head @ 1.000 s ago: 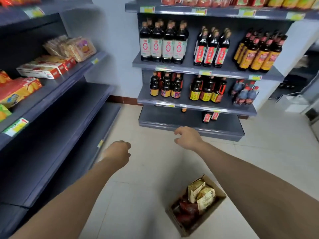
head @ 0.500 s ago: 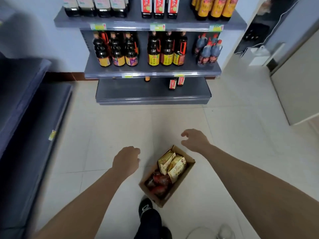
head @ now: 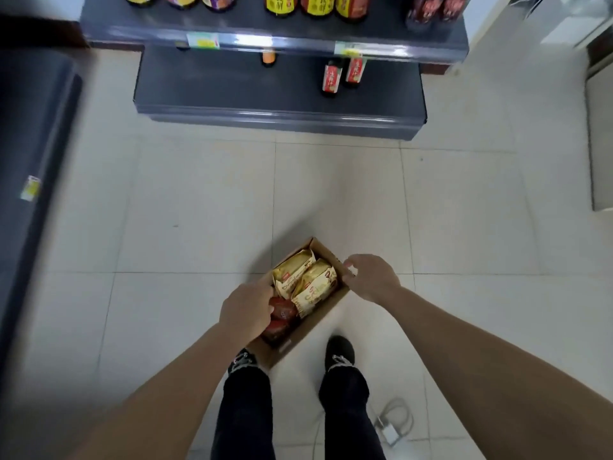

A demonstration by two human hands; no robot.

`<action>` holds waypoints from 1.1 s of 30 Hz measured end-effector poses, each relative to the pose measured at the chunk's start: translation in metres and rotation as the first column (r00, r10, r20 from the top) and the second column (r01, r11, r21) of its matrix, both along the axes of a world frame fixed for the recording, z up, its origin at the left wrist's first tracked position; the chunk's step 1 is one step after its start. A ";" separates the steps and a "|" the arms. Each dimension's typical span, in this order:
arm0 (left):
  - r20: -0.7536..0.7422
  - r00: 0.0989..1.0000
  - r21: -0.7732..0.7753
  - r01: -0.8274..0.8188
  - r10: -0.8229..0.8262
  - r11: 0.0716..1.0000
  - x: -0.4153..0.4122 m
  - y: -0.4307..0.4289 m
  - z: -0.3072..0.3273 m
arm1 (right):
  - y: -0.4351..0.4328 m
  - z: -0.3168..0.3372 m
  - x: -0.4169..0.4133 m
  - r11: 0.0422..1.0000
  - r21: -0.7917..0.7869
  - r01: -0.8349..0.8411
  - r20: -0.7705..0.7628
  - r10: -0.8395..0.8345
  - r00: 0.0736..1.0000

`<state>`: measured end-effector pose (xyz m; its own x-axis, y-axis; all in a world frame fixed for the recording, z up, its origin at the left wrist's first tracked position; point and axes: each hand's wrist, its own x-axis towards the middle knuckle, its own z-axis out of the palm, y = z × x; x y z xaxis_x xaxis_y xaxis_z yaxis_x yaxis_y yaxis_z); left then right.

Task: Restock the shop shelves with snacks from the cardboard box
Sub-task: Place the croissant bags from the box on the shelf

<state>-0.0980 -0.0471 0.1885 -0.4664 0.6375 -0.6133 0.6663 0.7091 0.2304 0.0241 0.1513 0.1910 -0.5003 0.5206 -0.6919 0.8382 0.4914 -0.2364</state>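
An open cardboard box [head: 315, 327] lies on the tiled floor just ahead of my feet. Two yellow snack packets [head: 308, 280] fill its far half and red packets [head: 282, 314] lie in the near half. My left hand [head: 247, 307] is curled over the box's left wall, covering part of the red packets. My right hand [head: 371, 277] holds the right wall near the far corner, thumb and fingers pinched on the rim.
A dark shelf unit [head: 278, 97] with sauce bottles [head: 331, 78] stands ahead. Another dark shelf [head: 30, 154] runs along the left. My shoes [head: 340, 351] are just behind the box. A white charger with cable [head: 388, 433] lies on the floor at the lower right.
My view has tipped from the shelves down to the floor. Both hands came down from mid-air onto the two sides of the box.
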 end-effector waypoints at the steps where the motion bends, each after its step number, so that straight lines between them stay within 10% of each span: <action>1: 0.008 1.000 -0.015 -0.018 0.018 1.000 0.007 0.006 -0.013 | 0.007 -0.014 0.002 1.000 -0.013 -0.014 0.013 0.015 1.000; 21: 0.194 0.913 -0.173 -0.329 0.360 0.928 0.070 0.045 -0.328 | 0.037 -0.328 0.016 0.990 -0.136 0.037 0.083 -0.026 0.996; 33: 0.270 0.593 -0.096 -0.767 0.758 0.634 0.067 0.050 -0.347 | 0.025 -0.344 0.008 0.856 -0.308 0.415 -0.074 -0.457 0.887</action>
<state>-0.0308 0.0029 -0.1580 -0.6159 0.1425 -0.7748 -0.2050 0.9206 0.3323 0.0325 0.1764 -0.1533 -0.3684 0.5064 -0.7796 0.8990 -0.0195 -0.4375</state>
